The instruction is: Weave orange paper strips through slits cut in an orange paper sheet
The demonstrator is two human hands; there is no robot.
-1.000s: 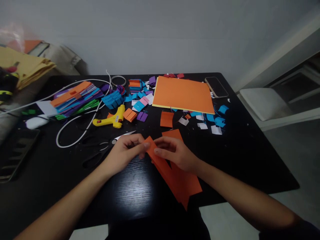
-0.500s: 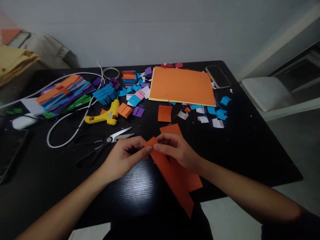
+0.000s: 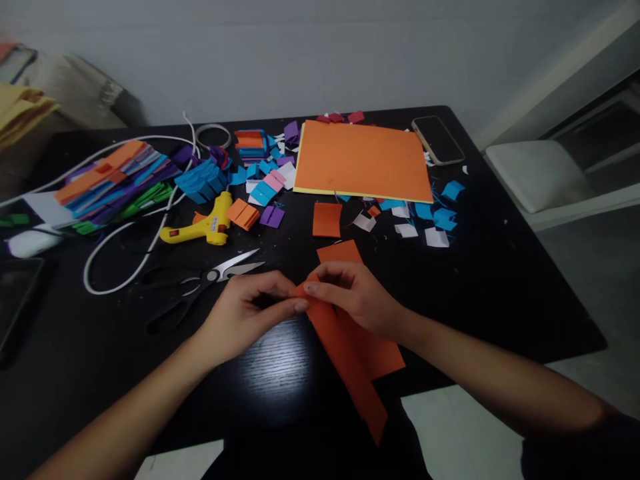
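Both hands pinch the upper end of a long orange paper strip (image 3: 345, 353), which slants down past the table's front edge. My left hand (image 3: 253, 310) grips its left side between thumb and fingers. My right hand (image 3: 353, 297) presses thumb against fingers on the same end, where the paper looks bent over. Beneath the right hand lies another orange sheet (image 3: 385, 357), partly covered by the hand and the strip. Open-bladed scissors (image 3: 213, 275) with black handles rest just left of my left hand. A small folded orange piece (image 3: 327, 220) lies beyond the hands.
A yellow glue gun (image 3: 200, 230) lies behind the scissors, near a looping white cable (image 3: 90, 257). Bundles of coloured paper strips (image 3: 115, 180) fill the back left. Stacked orange sheets (image 3: 365, 160) and a phone (image 3: 437, 140) are at the back, with paper scraps (image 3: 435, 237) nearby.
The strip's top end, flatter before, is now bent over between my fingers. The view has shifted slightly, and the lower end of the strip has swung a little.
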